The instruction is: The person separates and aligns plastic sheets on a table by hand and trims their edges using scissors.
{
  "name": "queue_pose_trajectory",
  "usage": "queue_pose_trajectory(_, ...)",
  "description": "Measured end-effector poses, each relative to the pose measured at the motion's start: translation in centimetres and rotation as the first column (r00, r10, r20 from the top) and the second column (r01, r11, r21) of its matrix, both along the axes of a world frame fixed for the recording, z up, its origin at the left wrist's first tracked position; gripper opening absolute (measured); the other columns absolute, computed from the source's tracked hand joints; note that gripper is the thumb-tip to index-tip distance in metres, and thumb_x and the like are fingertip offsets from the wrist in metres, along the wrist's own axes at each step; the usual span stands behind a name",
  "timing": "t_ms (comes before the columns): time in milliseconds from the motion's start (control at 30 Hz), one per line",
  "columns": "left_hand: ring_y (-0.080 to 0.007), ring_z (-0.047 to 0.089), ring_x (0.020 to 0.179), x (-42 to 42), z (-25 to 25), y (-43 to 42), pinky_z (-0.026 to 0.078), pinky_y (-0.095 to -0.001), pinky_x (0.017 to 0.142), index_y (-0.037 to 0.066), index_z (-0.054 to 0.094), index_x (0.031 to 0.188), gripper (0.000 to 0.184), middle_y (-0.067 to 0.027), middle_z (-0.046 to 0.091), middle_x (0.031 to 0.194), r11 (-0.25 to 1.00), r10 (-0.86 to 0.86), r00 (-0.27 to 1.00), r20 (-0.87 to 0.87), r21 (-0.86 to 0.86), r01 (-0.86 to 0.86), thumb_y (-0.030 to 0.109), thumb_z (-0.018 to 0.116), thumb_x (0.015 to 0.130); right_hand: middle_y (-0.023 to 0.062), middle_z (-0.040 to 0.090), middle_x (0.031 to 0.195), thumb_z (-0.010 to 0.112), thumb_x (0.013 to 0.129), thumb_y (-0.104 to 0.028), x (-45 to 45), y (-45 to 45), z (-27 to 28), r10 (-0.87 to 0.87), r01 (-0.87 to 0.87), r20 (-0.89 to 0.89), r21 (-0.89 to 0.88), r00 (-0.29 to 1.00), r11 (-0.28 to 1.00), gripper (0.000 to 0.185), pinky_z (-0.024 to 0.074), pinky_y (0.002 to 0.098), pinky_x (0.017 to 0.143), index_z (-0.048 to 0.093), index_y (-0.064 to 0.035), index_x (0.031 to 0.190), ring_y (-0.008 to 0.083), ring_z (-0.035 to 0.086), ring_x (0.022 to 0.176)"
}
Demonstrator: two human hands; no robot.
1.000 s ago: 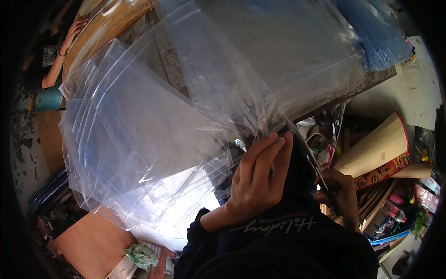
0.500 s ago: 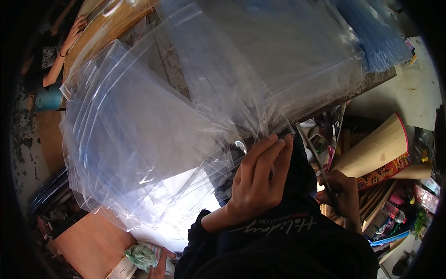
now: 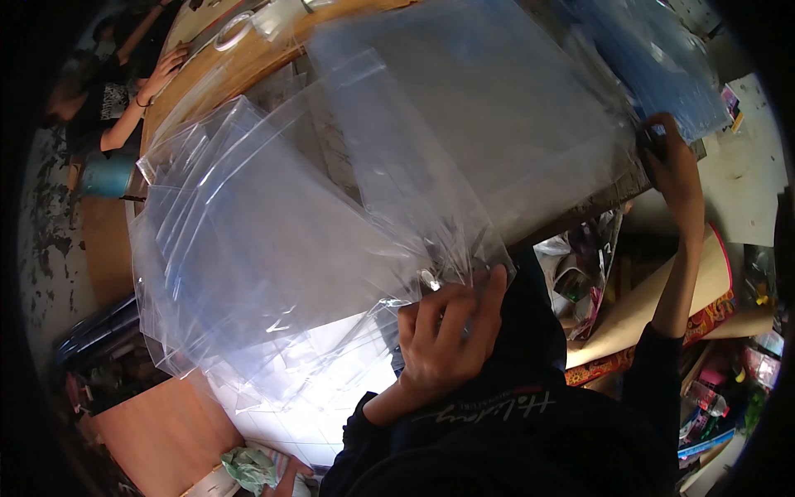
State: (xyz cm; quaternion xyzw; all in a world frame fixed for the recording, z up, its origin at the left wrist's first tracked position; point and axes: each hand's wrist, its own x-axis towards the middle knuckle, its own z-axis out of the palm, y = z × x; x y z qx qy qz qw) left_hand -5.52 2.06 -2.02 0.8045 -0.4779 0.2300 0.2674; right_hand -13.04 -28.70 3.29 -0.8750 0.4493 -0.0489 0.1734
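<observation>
My left hand (image 3: 451, 335) is closed on the gathered corners of a fan of clear plastic sheets (image 3: 273, 224). They may be flat bags; I cannot tell. The fan spreads to the left, with one folded-edge sheet lying up across the table. At the right corner of a flat stack of clear plastic sheets (image 3: 513, 124), my right hand (image 3: 672, 170) has its fingers bent and pressed together on the edge. Its fingertips are dark and partly hidden.
A bluish plastic pile (image 3: 662, 74) lies at the back right. Rolled tan sheeting (image 3: 654, 290) leans below the table's edge (image 3: 596, 203). Another person's hand (image 3: 166, 70) rests on a wooden surface (image 3: 273, 54) by a tape roll (image 3: 233, 31). A brown board (image 3: 166, 427) stands lower left.
My right hand has moved from beside my body, where it held a long thin dark edge, up to the stack's right corner. My left hand has shifted slightly down, still gripping the fan.
</observation>
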Motion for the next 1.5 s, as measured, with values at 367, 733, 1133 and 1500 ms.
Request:
queue_pose_trajectory(367, -0.0078, 0.049, 0.073, -0.3, -0.5, 0.9, 0.026, -0.0307, 0.067, 0.02, 0.069, 0.097, 0.037, 0.0053, 0.041, 0.07, 0.999, 0.052, 0.997, -0.05, -0.011, -0.053, 0.012, 0.067, 0.061, 0.0156, 0.059, 0.091, 0.058, 0.077, -0.001, 1.9, 3.8, 1.6, 0.446, -0.361, -0.094, -0.741, 0.89, 0.566, 0.041, 0.0462, 0.04, 0.072, 0.045, -0.0055, 0.115, 0.0333, 0.058, 0.083)
queue_pose_trajectory(733, -0.0029, 0.049, 0.073, -0.5, -0.3, 1.3, 0.024, -0.0298, 0.068, 0.024, 0.069, 0.097, 0.032, 0.0084, 0.041, 0.067, 0.998, 0.068, 0.995, -0.067, 0.018, -0.067, 0.019, 0.068, 0.066, 0.0064, 0.058, 0.095, 0.063, 0.066, -0.011, 2.3, 12.4, -0.4, 0.989, -0.877, 0.108, -0.461, 0.097, 0.137, 0.02, 0.0476, 0.0293, 0.073, 0.063, -0.0044, 0.084, 0.0179, 0.058, 0.087)
queue_pose_trajectory(1133, -0.0027, 0.045, 0.071, -0.8, -0.2, 2.8, 0.025, -0.0362, 0.075, 0.026, 0.069, 0.098, 0.03, 0.0077, 0.037, 0.066, 0.999, -0.028, 0.995, 0.092, 0.047, 0.024, 0.021, 0.069, 0.068, 0.0092, 0.052, 0.081, 0.058, 0.065, -0.009, 4.6, 12.2, -0.6, 0.923, -0.796, 0.137, -0.471, 0.36, 0.381, 0.019, 0.0438, 0.0338, 0.07, 0.052, -0.0016, 0.082, 0.0209, 0.054, 0.074)
queue_pose_trajectory(1500, -0.0071, 0.044, 0.068, -0.4, -0.8, 7.6, 0.027, -0.0314, 0.068, 0.021, 0.073, 0.086, 0.032, 0.0065, 0.038, 0.069, 0.975, -0.219, 0.975, 0.019, -0.045, 0.22, 0.019, 0.076, 0.054, 0.0159, 0.052, 0.096, 0.054, 0.082, -0.012, 14.0, 5.2, 0.8, 0.551, -0.329, -0.016, -0.818, 0.834, 0.472, 0.021, 0.0408, 0.0391, 0.082, 0.049, -0.0002, 0.098, 0.0307, 0.051, 0.091)
